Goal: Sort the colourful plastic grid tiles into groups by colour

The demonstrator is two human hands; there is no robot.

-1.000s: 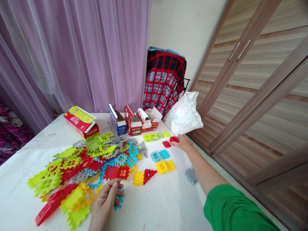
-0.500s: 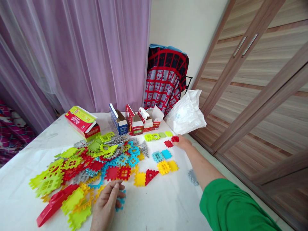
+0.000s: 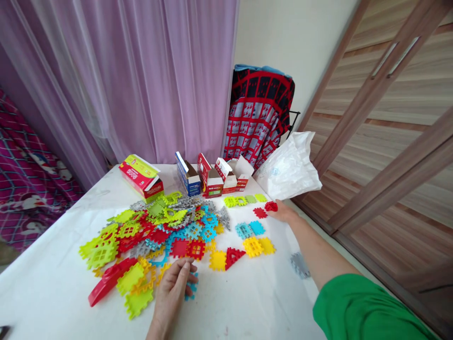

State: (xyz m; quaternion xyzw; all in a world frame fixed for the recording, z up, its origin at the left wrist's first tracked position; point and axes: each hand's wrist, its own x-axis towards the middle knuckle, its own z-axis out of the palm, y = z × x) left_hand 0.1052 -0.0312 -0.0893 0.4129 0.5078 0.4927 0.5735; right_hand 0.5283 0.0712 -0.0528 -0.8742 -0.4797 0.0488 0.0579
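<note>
My right hand [image 3: 284, 212] reaches out to the table's far right side, its fingers closed on a red toothed plastic building tile [image 3: 271, 206]. Just left of it lies another red tile [image 3: 260, 213]. My left hand [image 3: 174, 284] rests at the front of the table with fingers loosely bent and apart. A blue tile [image 3: 191, 288] shows under and beside its fingertips, partly covered by them. Beyond that hand spreads a heap of mixed tiles [image 3: 152, 231] in green, red, grey, blue and yellow.
Tiles sit in colour groups on the right: green [image 3: 241, 201], blue [image 3: 244, 230], yellow [image 3: 253, 247] and grey [image 3: 300, 265]. Opened cardboard boxes [image 3: 210, 182] line the back edge, a red-green box [image 3: 141, 179] left of them. A white plastic bag [image 3: 288, 165] stands at the far right corner.
My view has turned slightly left, so everything sits further right in the picture. Both hands stay nearly where they were, the right one still at the red tile.
</note>
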